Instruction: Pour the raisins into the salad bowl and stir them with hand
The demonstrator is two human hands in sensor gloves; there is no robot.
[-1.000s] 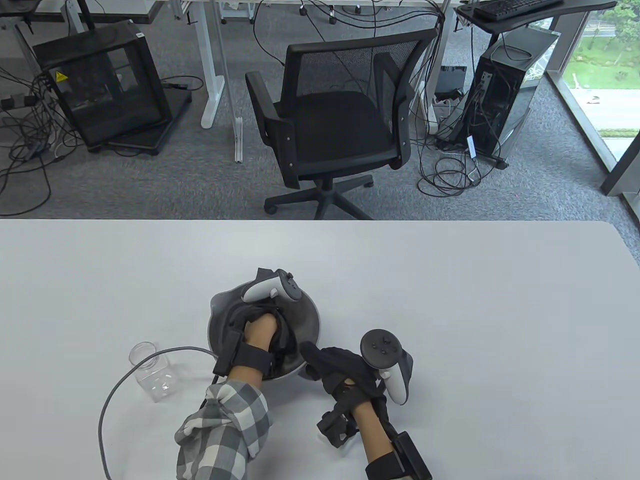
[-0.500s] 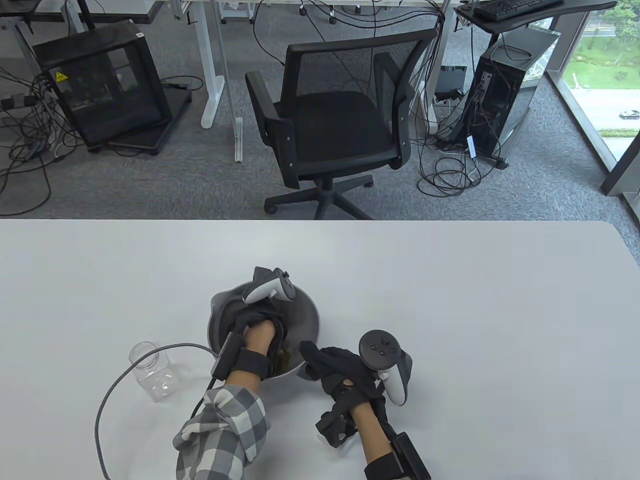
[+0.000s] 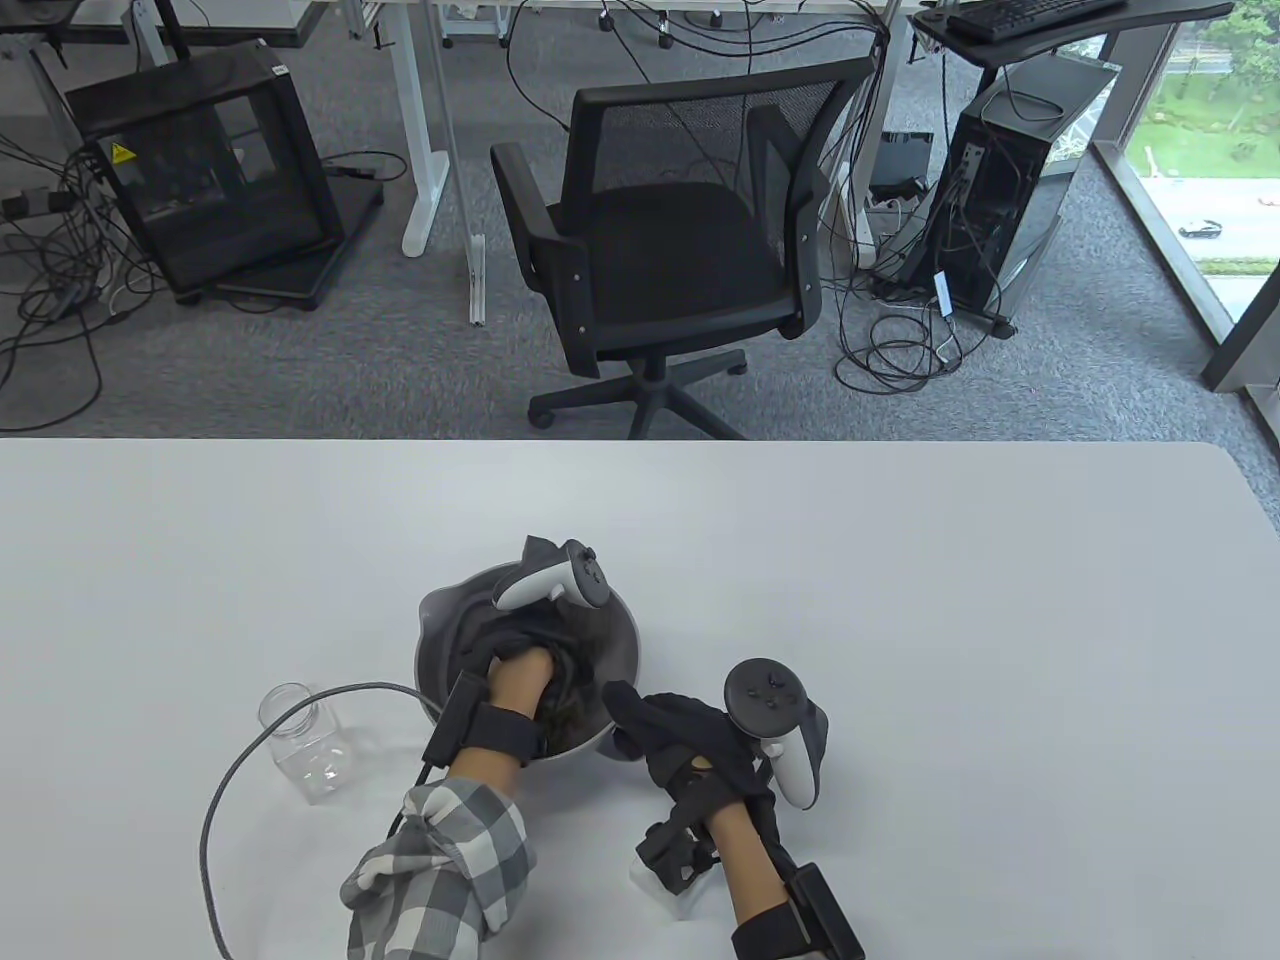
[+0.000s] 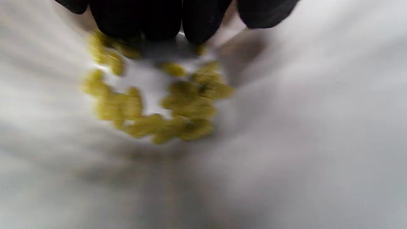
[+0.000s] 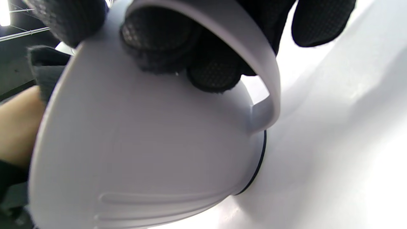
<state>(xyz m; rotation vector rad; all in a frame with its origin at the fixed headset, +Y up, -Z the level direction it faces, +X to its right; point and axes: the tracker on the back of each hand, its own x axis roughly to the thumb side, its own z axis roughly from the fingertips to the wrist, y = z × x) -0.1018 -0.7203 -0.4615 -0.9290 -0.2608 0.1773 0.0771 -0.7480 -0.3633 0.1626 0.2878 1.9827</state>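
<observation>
A grey salad bowl (image 3: 622, 640) stands on the white table near its front middle. My left hand (image 3: 520, 635) is down inside it. In the blurred left wrist view its gloved fingertips (image 4: 197, 25) touch a loose heap of yellow-green raisins (image 4: 178, 108) on the bowl's floor (image 4: 302, 133). My right hand (image 3: 640, 715) grips the bowl at its near right rim. In the right wrist view its fingers (image 5: 213, 73) curl through the handle of the bowl (image 5: 143, 152). An empty clear jar (image 3: 305, 745) stands to the left of the bowl.
A grey cable (image 3: 215, 800) runs from my left wrist past the jar to the table's front edge. Beyond the table's far edge stands a black office chair (image 3: 670, 250). Bare white tabletop (image 3: 950, 600) stretches to the right.
My left hand has shifted inside the bowl, its tracker swinging slightly left and then right. The right hand, bowl and jar have stayed put.
</observation>
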